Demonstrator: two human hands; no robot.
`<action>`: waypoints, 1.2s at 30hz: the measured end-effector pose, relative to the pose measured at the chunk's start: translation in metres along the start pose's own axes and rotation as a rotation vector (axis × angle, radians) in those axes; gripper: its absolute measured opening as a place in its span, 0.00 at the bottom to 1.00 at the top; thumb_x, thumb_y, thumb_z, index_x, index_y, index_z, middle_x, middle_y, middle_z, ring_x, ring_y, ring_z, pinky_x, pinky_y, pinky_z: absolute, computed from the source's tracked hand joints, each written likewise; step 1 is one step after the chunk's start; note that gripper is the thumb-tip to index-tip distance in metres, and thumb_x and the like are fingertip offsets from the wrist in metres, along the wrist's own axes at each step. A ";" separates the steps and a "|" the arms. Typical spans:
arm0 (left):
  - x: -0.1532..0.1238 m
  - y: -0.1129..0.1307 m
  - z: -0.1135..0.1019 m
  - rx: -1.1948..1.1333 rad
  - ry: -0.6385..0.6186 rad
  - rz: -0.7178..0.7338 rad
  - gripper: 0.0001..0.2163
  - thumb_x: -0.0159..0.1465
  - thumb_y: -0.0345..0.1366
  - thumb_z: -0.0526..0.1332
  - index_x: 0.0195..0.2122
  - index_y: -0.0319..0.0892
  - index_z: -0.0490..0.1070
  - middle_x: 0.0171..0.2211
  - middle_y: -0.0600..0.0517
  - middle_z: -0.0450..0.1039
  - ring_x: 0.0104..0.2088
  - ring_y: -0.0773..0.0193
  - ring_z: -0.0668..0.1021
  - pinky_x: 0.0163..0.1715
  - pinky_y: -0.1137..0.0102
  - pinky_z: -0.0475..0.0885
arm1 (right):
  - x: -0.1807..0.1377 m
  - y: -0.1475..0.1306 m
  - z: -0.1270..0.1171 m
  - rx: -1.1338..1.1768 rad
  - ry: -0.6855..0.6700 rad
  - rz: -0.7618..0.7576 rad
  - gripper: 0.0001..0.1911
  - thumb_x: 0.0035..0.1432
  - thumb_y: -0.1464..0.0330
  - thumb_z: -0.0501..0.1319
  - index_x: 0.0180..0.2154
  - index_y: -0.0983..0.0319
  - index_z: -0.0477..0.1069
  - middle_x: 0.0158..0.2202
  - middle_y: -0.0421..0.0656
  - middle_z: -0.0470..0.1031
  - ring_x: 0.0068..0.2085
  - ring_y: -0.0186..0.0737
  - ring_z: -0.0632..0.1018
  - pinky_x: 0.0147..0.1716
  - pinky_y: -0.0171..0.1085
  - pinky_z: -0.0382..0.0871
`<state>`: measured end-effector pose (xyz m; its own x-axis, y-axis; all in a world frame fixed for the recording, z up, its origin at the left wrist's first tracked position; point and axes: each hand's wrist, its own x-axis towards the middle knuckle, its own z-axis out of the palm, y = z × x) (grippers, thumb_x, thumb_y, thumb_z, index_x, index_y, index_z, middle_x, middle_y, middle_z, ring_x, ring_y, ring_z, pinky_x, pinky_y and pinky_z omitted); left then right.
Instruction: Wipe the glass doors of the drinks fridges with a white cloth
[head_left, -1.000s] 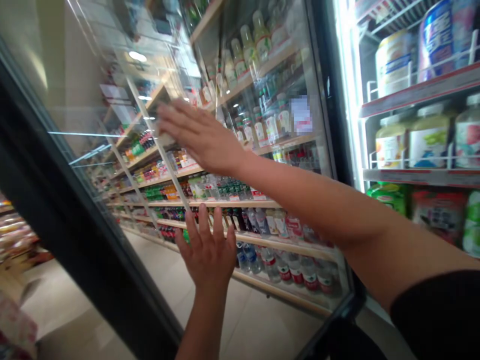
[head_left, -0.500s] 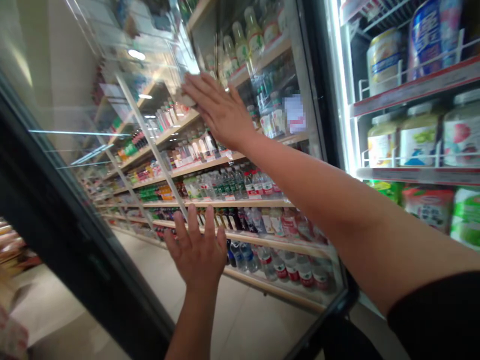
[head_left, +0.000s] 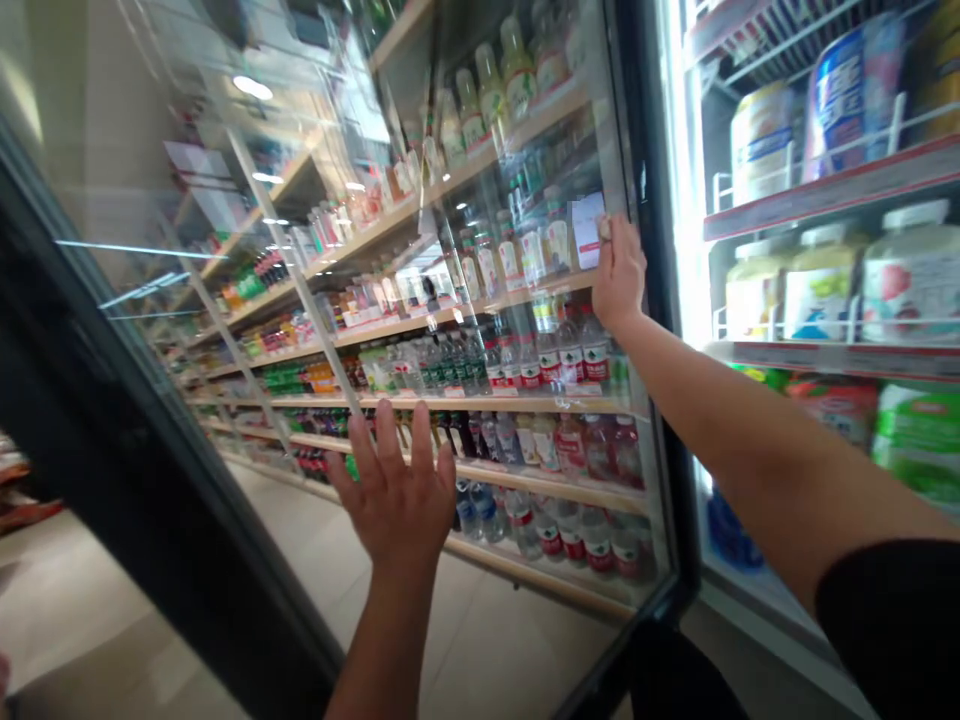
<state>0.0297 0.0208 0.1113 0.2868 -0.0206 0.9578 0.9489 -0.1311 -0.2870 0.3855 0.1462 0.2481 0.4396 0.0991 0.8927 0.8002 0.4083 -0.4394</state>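
Note:
In the head view a glass door [head_left: 480,590] with a black frame stands swung open. My left hand [head_left: 397,490] lies against its pane, low in the middle, with the fingers spread and nothing held. Near the door's right edge, my right hand [head_left: 621,275] is pressed to the glass, its fingers close together. A small pale wad [head_left: 604,228], cloth-like, shows at its fingertips; most of it is hidden. Just left of those fingers is a white label [head_left: 587,230] with a red strip, on the pane or behind it.
To the right is the lit cooler with wire shelves [head_left: 832,355] bearing jars [head_left: 825,280], cans and bags. Through the glass appear wooden shelves [head_left: 480,400] of bottled drinks and a tiled floor [head_left: 277,520]. The door's black frame [head_left: 150,430] crosses the left side.
My right hand has moved right across the pane, from the upper middle to near the door's right edge, the pale wad under its fingers. My left hand stays in place.

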 end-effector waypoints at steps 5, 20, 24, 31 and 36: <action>0.000 0.001 -0.002 -0.007 -0.041 -0.018 0.34 0.67 0.39 0.63 0.72 0.46 0.51 0.71 0.40 0.53 0.73 0.48 0.49 0.70 0.47 0.43 | -0.033 0.006 -0.003 0.035 0.011 -0.015 0.30 0.69 0.64 0.39 0.67 0.64 0.56 0.71 0.50 0.56 0.73 0.43 0.53 0.71 0.54 0.49; -0.003 -0.002 0.001 -0.031 0.106 -0.020 0.40 0.68 0.40 0.61 0.74 0.42 0.37 0.72 0.33 0.42 0.73 0.42 0.46 0.68 0.42 0.50 | -0.144 -0.195 -0.009 0.005 -0.333 -0.970 0.28 0.71 0.71 0.43 0.70 0.54 0.51 0.73 0.31 0.51 0.74 0.34 0.48 0.74 0.44 0.45; -0.005 -0.002 0.001 -0.067 0.154 -0.023 0.39 0.69 0.39 0.60 0.74 0.42 0.38 0.72 0.33 0.42 0.73 0.41 0.45 0.68 0.40 0.49 | -0.165 -0.172 -0.016 0.039 -0.387 -0.979 0.29 0.71 0.70 0.45 0.70 0.53 0.50 0.73 0.30 0.49 0.75 0.34 0.46 0.74 0.46 0.46; 0.000 0.003 -0.002 -0.063 0.004 -0.061 0.27 0.69 0.38 0.60 0.69 0.49 0.59 0.68 0.42 0.60 0.71 0.46 0.56 0.69 0.43 0.46 | -0.166 -0.044 -0.027 0.054 -0.292 -0.487 0.30 0.68 0.70 0.49 0.69 0.51 0.54 0.71 0.39 0.58 0.74 0.39 0.51 0.73 0.54 0.47; -0.001 0.000 -0.001 -0.035 0.018 -0.025 0.30 0.68 0.39 0.61 0.70 0.49 0.56 0.69 0.43 0.59 0.71 0.46 0.55 0.69 0.45 0.46 | -0.166 0.049 -0.030 0.066 -0.015 -0.044 0.28 0.71 0.63 0.42 0.70 0.57 0.54 0.71 0.46 0.57 0.73 0.43 0.54 0.71 0.55 0.51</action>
<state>0.0294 0.0198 0.1107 0.2602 -0.0344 0.9649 0.9505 -0.1668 -0.2622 0.3641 0.1225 0.0757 0.3977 0.0931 0.9128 0.7897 0.4717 -0.3922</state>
